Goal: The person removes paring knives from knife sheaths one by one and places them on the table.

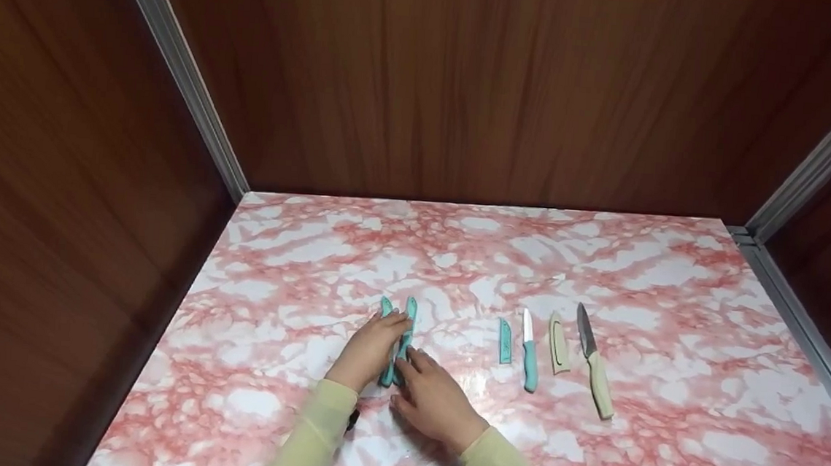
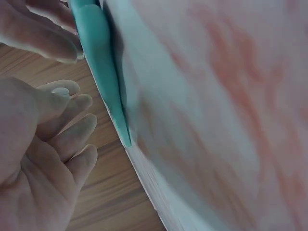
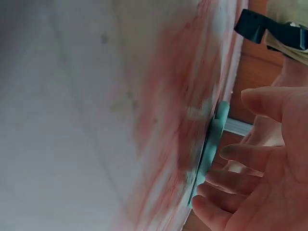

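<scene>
Two slim teal knives, their blades covered by teal sheaths, lie side by side on the table left of centre: a left one (image 1: 385, 381) and a right one (image 1: 412, 306). My left hand (image 1: 373, 347) lies over their upper middle, fingers loosely bent and hiding part of both. Close to the handle end of the right one is my right hand (image 1: 437, 399), its fingertips at the handle. Both wrist views show relaxed, spread fingers: the left hand (image 2: 43, 149) beside a teal handle (image 2: 98, 53), the right hand (image 3: 260, 168) with fingertips along a teal knife (image 3: 211, 144).
To the right lie a small teal sheath (image 1: 505, 342), a teal-handled knife (image 1: 529, 361) with a bare white blade, a pale green sheath (image 1: 559, 345) and a pale green-handled knife (image 1: 597, 377) with a bare dark blade. Brown wooden panels (image 1: 455, 89) enclose the red-and-white marbled table (image 1: 458, 243).
</scene>
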